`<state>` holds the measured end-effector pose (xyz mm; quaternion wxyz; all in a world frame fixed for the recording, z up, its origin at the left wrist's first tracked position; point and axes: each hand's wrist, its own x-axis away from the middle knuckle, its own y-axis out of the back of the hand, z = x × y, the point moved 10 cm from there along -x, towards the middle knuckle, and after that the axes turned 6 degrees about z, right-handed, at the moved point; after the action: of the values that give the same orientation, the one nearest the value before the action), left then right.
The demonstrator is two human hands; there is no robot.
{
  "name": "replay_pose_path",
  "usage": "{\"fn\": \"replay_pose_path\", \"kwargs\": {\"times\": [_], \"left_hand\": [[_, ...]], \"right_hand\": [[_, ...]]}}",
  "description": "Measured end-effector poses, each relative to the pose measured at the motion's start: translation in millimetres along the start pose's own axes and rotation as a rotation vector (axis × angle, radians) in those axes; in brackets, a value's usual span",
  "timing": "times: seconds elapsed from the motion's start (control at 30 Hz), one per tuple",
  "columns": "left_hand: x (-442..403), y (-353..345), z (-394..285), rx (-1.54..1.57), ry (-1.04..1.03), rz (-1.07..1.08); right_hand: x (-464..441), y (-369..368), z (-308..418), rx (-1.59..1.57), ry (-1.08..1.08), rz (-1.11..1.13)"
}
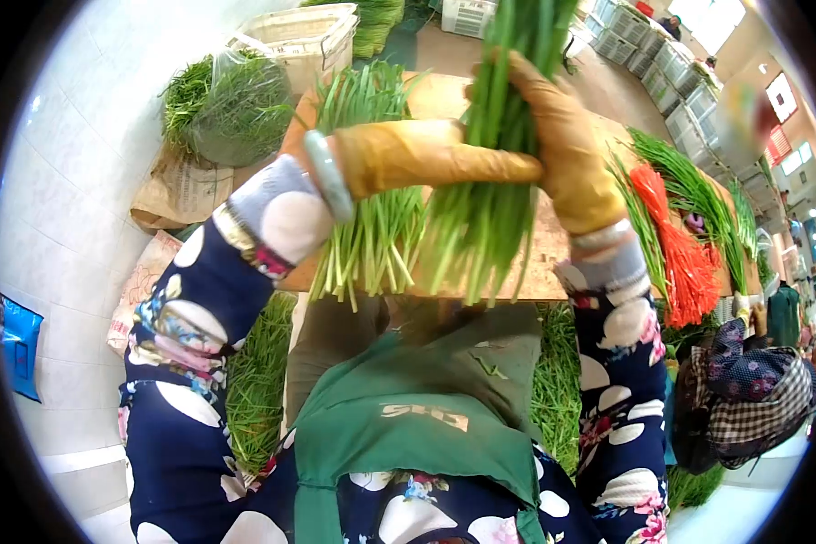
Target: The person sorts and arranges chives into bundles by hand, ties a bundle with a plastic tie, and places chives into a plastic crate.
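My left hand (408, 161), in a yellow-tan rubber glove, presses its fingers across the front of an upright bunch of green chives (497, 109). My right hand (567, 136), gloved alike, grips the same bunch from the right side. The stalk ends point toward me and blur with motion; the leaf tips run out of the top of the view. On the wooden table (553, 263), a second pile of chives (372, 231) lies left of the held bunch, partly hidden behind my left wrist. Red plastic ties (675, 249) lie right of my right wrist.
More chives (689, 172) lie along the table's right side. A bagged heap of greens (231, 109) and a white crate (308, 41) stand at the back left. Loose greens (263, 390) lie below the table. Another person (752, 390) bends at the right; stacked crates (671, 82) line the back.
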<state>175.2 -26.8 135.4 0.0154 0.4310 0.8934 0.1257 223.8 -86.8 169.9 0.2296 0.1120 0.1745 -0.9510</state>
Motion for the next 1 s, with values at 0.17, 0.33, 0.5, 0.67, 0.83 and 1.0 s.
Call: {"fn": "replay_pose_path", "kwargs": {"times": [0.17, 0.33, 0.5, 0.67, 0.83, 1.0], "left_hand": [[58, 65, 59, -0.744, 0.256, -0.346], [85, 73, 103, -0.767, 0.224, -0.722], [86, 72, 123, -1.007, 0.205, -0.931], [74, 71, 135, -0.912, 0.317, -0.785], [74, 70, 136, -0.919, 0.312, -0.817], [84, 76, 131, -0.789, 0.25, -0.854]], "right_hand": [[-32, -19, -113, -0.134, -0.285, -0.119], [-33, -32, -166, -0.169, -0.299, -0.144], [-39, -1, -185, 0.354, -0.195, -0.23], [-28, -1, -144, 0.842, -0.177, -0.233], [13, 20, -81, 1.06, -0.029, -0.112], [70, 19, -117, 1.178, -0.33, 0.014]]}}
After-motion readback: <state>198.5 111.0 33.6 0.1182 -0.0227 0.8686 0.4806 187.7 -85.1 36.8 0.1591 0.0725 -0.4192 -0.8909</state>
